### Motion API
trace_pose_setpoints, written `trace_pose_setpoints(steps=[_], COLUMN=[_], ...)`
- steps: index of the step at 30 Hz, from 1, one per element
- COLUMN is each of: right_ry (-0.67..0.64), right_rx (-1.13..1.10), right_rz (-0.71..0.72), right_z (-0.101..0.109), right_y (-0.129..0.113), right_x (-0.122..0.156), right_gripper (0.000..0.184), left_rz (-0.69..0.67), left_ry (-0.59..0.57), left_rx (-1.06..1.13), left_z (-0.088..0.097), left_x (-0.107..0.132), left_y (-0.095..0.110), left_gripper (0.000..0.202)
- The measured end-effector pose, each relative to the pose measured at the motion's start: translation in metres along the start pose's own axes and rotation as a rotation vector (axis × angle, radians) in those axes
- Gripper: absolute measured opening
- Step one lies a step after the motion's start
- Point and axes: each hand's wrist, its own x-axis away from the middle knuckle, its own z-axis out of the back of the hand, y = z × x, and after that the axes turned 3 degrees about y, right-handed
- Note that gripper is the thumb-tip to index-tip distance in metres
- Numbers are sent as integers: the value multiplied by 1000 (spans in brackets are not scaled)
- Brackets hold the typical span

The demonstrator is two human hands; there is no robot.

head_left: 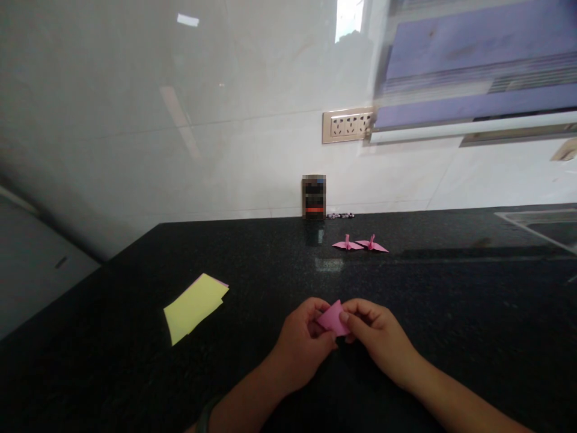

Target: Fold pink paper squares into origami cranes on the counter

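Observation:
A small piece of folded pink paper point(332, 318), pointed at the top, is held between both hands just above the dark countertop. My left hand point(305, 337) pinches its lower left side, the thumb along the bottom edge. On the right side, my right hand point(376, 334) grips it with the thumb pressed on the front face. The fingertips behind the paper are partly hidden. Farther back, two pink paper cranes point(347, 243) sit side by side with their wings spread. To the left lies a stack of yellow paper sheets point(195, 308), with a pinkish edge showing beneath.
The black speckled countertop point(261, 258) meets a pale tiled wall point(252, 162). Against the wall stands a dark blurred-out upright object point(314, 197), beside a small beaded strand point(341, 215). A socket panel point(346, 125) is above. At far right is a framed inset point(545, 225).

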Motion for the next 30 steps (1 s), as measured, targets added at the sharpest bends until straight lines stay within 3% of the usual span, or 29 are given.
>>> trace_pose_setpoints(steps=[10, 17, 24, 30], right_ry=[43, -58, -26, -78], right_rx=[-112, -138, -195, -243], right_rz=[-45, -18, -17, 12], right_z=[2, 1, 4, 7], right_y=[1, -5, -3, -1], right_x=[-1, 2, 1, 0], right_gripper=[19, 19, 19, 18], left_rz=[109, 218, 195, 204], left_ry=[19, 43, 39, -2], left_rx=[185, 393, 398, 366], left_z=[-1, 0, 4, 4], left_x=[-2, -5, -4, -4], left_y=[7, 2, 4, 3], left_gripper=[30, 30, 22, 25])
